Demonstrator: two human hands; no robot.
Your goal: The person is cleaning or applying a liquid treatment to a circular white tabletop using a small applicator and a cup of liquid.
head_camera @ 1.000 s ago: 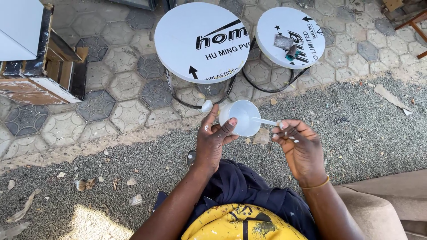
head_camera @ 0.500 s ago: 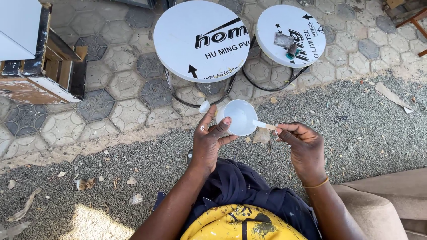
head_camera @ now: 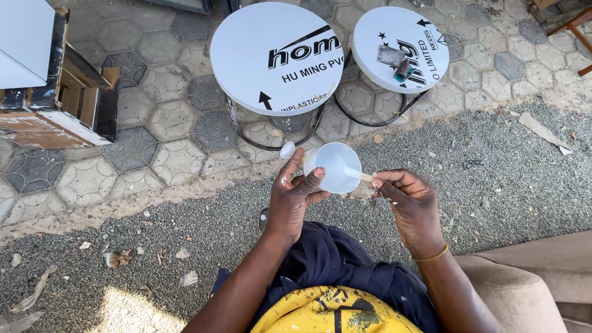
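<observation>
My left hand [head_camera: 295, 198] grips a small white plastic cup [head_camera: 333, 166] by its side, thumb over the near rim, with white stuff inside. A small white cap or blob [head_camera: 287, 150] shows just left of the cup. My right hand [head_camera: 412, 205] pinches a thin pale stick [head_camera: 358, 174] whose far end rests inside the cup. Both hands are held over my lap, above dark blue trousers and a yellow shirt.
Two round white stool tops stand ahead on the hexagon paving, the large one [head_camera: 277, 55] and a smaller one [head_camera: 401, 46] carrying small objects [head_camera: 394, 61]. A wooden box frame [head_camera: 55, 92] sits at left. Gravel lies below. A tan cushion [head_camera: 536, 283] is at right.
The cup has tilted and come slightly lower and nearer my hands. The stick has shifted inside the cup.
</observation>
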